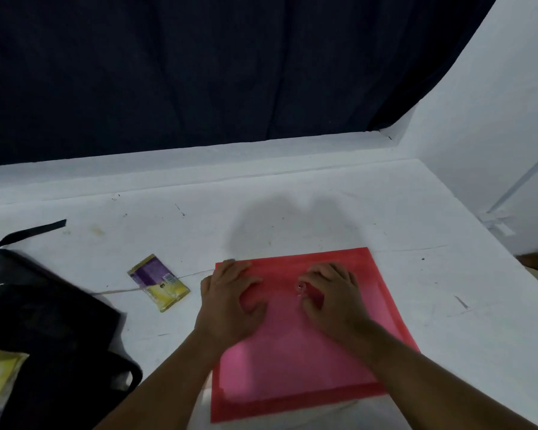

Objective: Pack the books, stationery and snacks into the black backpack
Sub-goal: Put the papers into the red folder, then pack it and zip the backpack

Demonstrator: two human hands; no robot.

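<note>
Both hands blurred on red folder (295,361); black backpack (44,321) cut off left.

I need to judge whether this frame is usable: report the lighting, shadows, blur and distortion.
Head view: dim, bluish light; a soft heart-shaped shadow falls on the table beyond the red folder; the left hand and right hand are slightly motion-blurred; wide-angle bending curves the table's far edge; the black backpack loses detail in darkness.
</note>
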